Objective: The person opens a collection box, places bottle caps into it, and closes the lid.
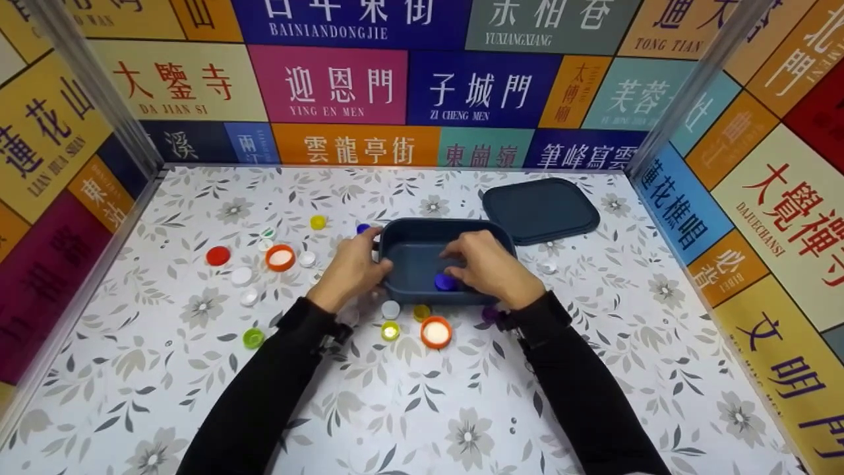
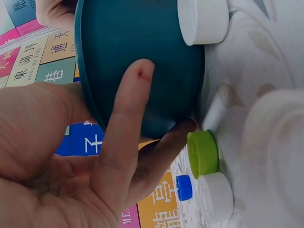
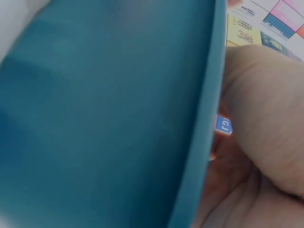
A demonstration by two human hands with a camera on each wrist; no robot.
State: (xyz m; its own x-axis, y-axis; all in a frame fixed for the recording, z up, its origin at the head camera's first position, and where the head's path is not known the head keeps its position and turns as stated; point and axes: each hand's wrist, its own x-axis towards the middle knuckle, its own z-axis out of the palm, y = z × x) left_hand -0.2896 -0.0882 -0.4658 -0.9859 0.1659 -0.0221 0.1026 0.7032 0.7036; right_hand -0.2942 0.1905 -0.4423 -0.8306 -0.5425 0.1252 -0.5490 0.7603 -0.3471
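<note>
A dark blue-grey plastic box [image 1: 412,260], lidless, stands mid-table. My left hand [image 1: 353,270] holds its left end, with the thumb at the rim and fingers against the outer wall [image 2: 142,42]. Inside the box, a blue bottle cap [image 1: 445,282] is near the front wall. My right hand [image 1: 491,264] reaches over the right part of the box. Its bent fingers and thumb are apart, just above the blue cap; whether the thumb touches the cap is unclear. In the right wrist view the box wall [image 3: 109,118] hides the fingertips of the right hand [image 3: 256,133].
The box's dark lid [image 1: 541,210] lies behind right. Loose caps lie left and front: red [image 1: 218,255], green [image 1: 253,338], yellow [image 1: 318,222], white [image 1: 390,309], and orange-rimmed ones [image 1: 436,332]. A purple cap [image 1: 490,314] is by the right wrist. Printed panels [image 1: 339,86] wall the table.
</note>
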